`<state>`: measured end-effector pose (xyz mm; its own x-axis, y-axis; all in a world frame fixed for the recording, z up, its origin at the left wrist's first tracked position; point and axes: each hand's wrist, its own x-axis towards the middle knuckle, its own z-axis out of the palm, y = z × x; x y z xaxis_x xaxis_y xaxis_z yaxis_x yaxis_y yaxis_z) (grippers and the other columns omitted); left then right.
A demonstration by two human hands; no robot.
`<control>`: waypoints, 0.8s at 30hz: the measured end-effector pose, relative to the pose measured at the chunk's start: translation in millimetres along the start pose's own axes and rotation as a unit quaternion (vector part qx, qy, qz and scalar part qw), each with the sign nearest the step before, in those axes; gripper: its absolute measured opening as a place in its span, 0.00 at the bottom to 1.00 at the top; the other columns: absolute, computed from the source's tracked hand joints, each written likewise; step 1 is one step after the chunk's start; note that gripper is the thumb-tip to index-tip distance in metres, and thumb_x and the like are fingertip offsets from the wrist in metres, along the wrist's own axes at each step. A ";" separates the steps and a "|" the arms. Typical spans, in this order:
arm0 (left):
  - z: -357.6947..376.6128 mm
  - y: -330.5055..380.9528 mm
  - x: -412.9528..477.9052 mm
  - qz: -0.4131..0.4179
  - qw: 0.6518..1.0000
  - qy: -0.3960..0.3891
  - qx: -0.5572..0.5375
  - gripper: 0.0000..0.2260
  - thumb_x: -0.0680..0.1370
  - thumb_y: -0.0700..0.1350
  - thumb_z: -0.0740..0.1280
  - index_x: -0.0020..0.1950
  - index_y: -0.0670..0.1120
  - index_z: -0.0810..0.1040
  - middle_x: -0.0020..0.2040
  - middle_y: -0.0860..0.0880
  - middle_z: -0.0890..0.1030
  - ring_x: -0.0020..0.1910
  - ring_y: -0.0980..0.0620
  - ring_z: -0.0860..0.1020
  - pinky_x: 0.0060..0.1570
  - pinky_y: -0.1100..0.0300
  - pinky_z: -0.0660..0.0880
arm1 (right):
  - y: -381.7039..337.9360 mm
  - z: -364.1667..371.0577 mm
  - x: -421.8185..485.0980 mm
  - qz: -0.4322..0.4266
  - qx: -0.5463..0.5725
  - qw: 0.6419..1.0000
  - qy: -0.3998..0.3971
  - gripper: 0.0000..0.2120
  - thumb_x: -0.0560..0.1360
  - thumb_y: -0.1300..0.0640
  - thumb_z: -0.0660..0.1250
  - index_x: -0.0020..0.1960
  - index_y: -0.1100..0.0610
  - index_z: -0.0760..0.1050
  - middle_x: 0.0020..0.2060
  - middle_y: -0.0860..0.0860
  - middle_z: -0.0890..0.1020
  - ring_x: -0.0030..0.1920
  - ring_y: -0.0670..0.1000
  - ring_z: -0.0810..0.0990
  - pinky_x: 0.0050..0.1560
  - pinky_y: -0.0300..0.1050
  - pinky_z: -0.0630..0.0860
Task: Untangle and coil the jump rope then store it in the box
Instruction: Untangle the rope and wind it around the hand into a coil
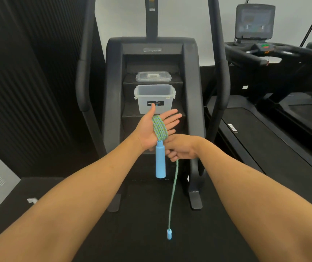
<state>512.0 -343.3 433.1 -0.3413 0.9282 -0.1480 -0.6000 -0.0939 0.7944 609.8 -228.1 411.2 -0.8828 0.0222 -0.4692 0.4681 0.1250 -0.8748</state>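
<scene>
Several turns of the green-and-blue jump rope (159, 128) are wound around the palm of my left hand (154, 129), which is held flat with its fingers spread. One blue handle (160, 161) hangs down from the coil below that palm. My right hand (181, 148) sits just under the left and pinches the free length of rope, which drops to the second blue handle (169, 234) dangling low. The clear plastic box (154, 98) stands open on a step of the stair machine, just beyond my left hand.
The box's clear lid (153, 76) lies on the step above it. The black stair climber (151, 53) has handrails on both sides. A treadmill (276, 133) stands to the right. Dark wall panels fill the left, black flooring lies below.
</scene>
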 end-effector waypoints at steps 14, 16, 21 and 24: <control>-11.5 -20.5 -6.6 -0.058 0.946 0.082 0.307 0.29 0.85 0.66 0.48 0.55 0.47 0.81 0.39 0.48 0.83 0.33 0.56 0.80 0.34 0.64 0.77 | -31.1 2.5 -23.9 0.010 -0.103 0.994 -0.033 0.04 0.80 0.57 0.67 0.52 0.57 0.79 0.28 0.49 0.66 0.27 0.46 0.60 0.32 0.39 0.64; -14.2 -22.1 -8.6 -0.071 0.946 0.071 0.308 0.32 0.84 0.66 0.49 0.48 0.43 0.80 0.35 0.44 0.81 0.36 0.53 0.83 0.42 0.63 0.80 | -33.6 -0.3 -27.2 0.000 -0.101 0.995 -0.016 0.10 0.80 0.57 0.66 0.41 0.55 0.80 0.26 0.49 0.65 0.28 0.47 0.60 0.34 0.41 0.63; -16.1 -19.4 -12.1 -0.109 0.952 0.028 0.286 0.44 0.79 0.74 0.44 0.56 0.36 0.82 0.56 0.33 0.84 0.60 0.40 0.84 0.66 0.45 0.78 | -35.8 2.7 -28.9 0.005 -0.087 0.996 -0.021 0.14 0.80 0.57 0.65 0.37 0.59 0.80 0.27 0.51 0.66 0.28 0.48 0.61 0.34 0.41 0.66; -16.8 -18.9 -14.0 -0.143 0.948 -0.005 0.284 0.48 0.76 0.76 0.43 0.68 0.37 0.77 0.62 0.33 0.82 0.63 0.39 0.83 0.69 0.43 0.75 | -36.7 2.8 -31.5 -0.020 -0.114 0.993 -0.008 0.09 0.80 0.58 0.68 0.44 0.62 0.80 0.26 0.51 0.67 0.27 0.47 0.63 0.34 0.39 0.68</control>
<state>516.0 -360.5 410.2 -0.2146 0.8903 -0.4016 -0.1802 0.3680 0.9122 620.5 -236.2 457.8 -0.8992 -0.0027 -0.4374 0.4093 0.3476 -0.8436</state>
